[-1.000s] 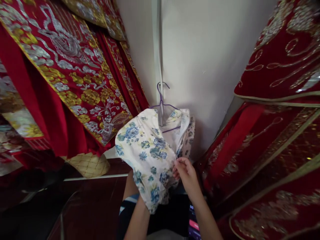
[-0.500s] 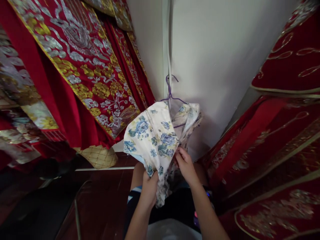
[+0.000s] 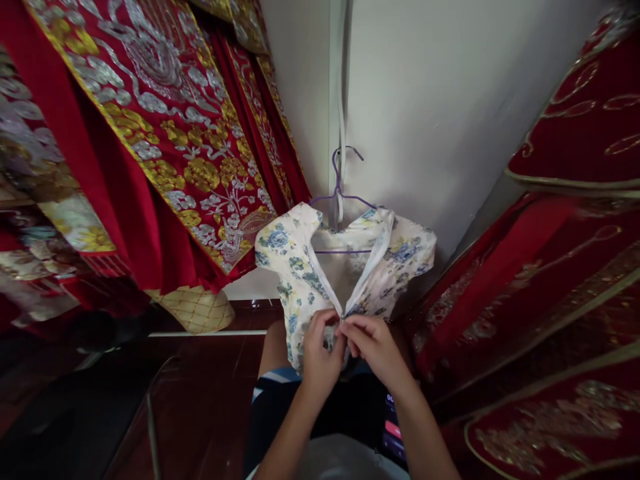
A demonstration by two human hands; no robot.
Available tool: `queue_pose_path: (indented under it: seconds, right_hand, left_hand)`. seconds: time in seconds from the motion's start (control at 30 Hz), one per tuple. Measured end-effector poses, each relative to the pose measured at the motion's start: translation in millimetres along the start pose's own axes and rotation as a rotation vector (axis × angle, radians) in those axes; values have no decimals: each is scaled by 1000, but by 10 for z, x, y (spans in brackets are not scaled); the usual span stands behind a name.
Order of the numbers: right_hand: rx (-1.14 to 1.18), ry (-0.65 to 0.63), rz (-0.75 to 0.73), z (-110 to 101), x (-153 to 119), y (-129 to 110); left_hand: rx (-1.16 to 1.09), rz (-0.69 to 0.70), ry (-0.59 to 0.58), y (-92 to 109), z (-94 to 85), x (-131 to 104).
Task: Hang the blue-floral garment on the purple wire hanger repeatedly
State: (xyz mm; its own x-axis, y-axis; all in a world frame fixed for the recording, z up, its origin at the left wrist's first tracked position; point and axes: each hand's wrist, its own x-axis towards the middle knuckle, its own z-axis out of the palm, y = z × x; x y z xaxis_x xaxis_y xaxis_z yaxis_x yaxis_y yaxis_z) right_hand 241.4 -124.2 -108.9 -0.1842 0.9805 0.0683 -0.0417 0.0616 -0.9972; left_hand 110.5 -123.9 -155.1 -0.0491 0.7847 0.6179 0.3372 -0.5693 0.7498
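A small white garment with blue and yellow flowers (image 3: 300, 267) hangs on a purple wire hanger (image 3: 340, 193) against a white wall. Its front opening forms a V. My left hand (image 3: 320, 357) and my right hand (image 3: 375, 347) meet at the bottom of that V, each pinching one front edge of the garment, fingertips touching. The lower part of the garment is hidden behind my hands.
Red robes with gold and silver embroidery (image 3: 165, 133) hang close on the left, and more red embroidered cloth (image 3: 550, 267) crowds the right. A white strap (image 3: 342, 100) runs down the wall (image 3: 425, 100) to the hanger. Dark red floor (image 3: 200, 400) lies below.
The garment was bunched and turned sideways; it now hangs spread open facing me. My left hand has come up from under the cloth and joined my right hand at the front edges.
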Motion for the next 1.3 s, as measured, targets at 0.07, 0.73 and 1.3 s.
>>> queue_pose_path:
  seconds: [0.07,0.73,1.3]
  right_hand:
    - [16,-25,12,-12,68,-34]
    - [113,186,-272,-180,1094,-1032]
    - [20,163,-197,-224,1013,-310]
  left_hand:
    - [-69,-58,51,-16,96,20]
    - [-108,100,-31,28,16,804]
    - [-276,63,410,237,-809,2160]
